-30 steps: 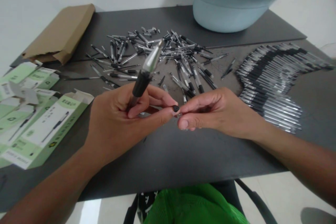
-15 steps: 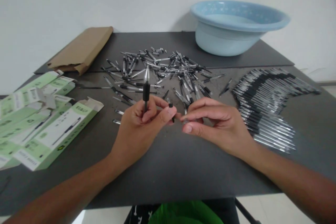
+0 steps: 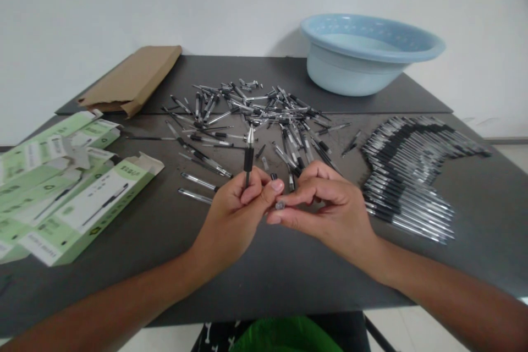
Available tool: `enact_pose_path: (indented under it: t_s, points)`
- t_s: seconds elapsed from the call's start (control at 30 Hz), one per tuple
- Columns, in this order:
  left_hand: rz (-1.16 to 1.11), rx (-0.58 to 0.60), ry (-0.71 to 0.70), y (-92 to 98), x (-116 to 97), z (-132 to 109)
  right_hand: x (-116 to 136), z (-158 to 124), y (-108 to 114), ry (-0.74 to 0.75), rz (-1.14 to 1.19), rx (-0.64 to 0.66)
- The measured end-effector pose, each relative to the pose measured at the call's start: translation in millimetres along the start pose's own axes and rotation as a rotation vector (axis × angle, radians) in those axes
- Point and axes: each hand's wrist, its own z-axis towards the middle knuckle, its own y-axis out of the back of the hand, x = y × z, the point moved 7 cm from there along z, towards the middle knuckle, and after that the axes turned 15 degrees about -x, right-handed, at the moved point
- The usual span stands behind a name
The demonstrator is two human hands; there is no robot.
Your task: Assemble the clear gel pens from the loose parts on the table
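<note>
My left hand (image 3: 235,212) is closed round a pen (image 3: 248,155) with a black grip and a silver tip that stands upright out of the fist. My right hand (image 3: 330,209) meets it fingertip to fingertip and pinches a small pen part (image 3: 279,205) at the pen's lower end. Both hands hover over the dark table (image 3: 264,269) near its front edge. Just behind them lies a loose heap of pens and pen parts (image 3: 256,115).
Neat rows of finished pens (image 3: 412,165) lie at the right. Green and white pen boxes (image 3: 70,187) are stacked at the left, with a brown cardboard sleeve (image 3: 132,80) behind them. A light blue basin (image 3: 367,52) stands at the back right.
The view has tilted up and pulled back, so both hands sit lower and look smaller. The pen in my left hand has gone from leaning right to upright. My right fingers stay at its lower end.
</note>
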Motion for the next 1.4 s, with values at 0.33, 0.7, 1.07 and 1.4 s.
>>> enact_pose_path:
  t_s: [0.33, 0.7, 1.07, 1.4]
  points:
    - [0.02, 0.013, 0.103, 0.5, 10, 3, -9, 1, -1, -0.072, -0.024, 0.081]
    - [-0.023, 0.021, 0.179, 2.6, 11, 6, -20, -1, -7, -0.359, 0.098, 0.179]
    - [-0.21, 0.148, 0.485, -14.6, 14, 3, -38, 7, -3, -0.47, 0.187, 0.261]
    - [-0.215, 0.01, 0.512, -5.6, 22, 9, -42, 16, 9, -0.55, 0.187, 0.141]
